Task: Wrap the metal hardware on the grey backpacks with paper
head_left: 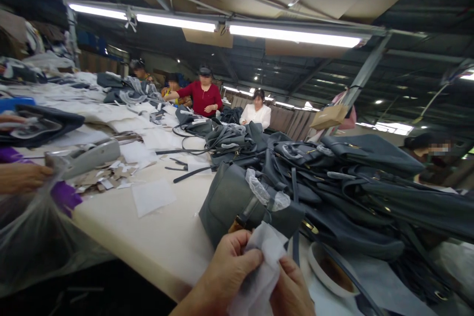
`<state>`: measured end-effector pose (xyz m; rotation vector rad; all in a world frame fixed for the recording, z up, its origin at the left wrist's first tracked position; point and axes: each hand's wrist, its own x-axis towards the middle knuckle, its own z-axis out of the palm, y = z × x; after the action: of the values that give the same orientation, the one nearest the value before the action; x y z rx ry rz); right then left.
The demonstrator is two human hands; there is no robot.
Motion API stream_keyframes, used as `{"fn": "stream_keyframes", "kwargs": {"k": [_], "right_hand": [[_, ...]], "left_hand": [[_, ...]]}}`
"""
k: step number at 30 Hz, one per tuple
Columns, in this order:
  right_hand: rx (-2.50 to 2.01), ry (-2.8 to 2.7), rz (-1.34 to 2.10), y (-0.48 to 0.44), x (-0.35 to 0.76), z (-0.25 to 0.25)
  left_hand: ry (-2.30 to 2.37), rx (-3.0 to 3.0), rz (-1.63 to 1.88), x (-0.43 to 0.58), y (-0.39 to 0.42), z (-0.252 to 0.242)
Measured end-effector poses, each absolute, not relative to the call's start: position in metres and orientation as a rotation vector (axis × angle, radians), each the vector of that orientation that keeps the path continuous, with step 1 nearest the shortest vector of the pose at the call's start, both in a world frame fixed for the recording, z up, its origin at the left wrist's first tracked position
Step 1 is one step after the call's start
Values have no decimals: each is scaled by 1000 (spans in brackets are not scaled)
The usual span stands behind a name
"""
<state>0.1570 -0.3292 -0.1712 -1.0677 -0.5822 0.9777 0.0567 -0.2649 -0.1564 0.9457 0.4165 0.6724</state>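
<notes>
My left hand (225,271) and my right hand (291,291) are at the bottom of the head view, both closed on a piece of white tissue-like wrapping (264,256) pinched between thumbs and fingers. Just beyond the hands lies a grey handbag (229,197) on the pale table (163,237), with a gold clasp (237,224) and a handle wrapped in clear plastic (264,192). To the right a big heap of dark grey handbags (363,192) covers the table.
A co-worker's hands (22,175) at the left hold a clear plastic bag (33,237). White sheets (153,196), straps (192,173) and paper scraps lie on the table. Several people work at the far end. A small white bowl (329,269) sits near my right hand.
</notes>
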Motion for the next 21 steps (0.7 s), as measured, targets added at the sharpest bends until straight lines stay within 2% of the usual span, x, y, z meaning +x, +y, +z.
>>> {"fn": "stream_keyframes", "kwargs": {"k": [6,9,16,21], "right_hand": [[-1030,-611,952,-315,142,-159],[-1039,-569,920,-309,138,-155],[-1045,-594,999,-309,145,-151],[-1127,-704,805,-306,143,-152]], "left_hand": [[476,1406,965,55,-274,-155],[458,1422,1019,56,-277,-162],[204,755,594,42,-271,-176],[310,885,602,31,-268,-173]]}}
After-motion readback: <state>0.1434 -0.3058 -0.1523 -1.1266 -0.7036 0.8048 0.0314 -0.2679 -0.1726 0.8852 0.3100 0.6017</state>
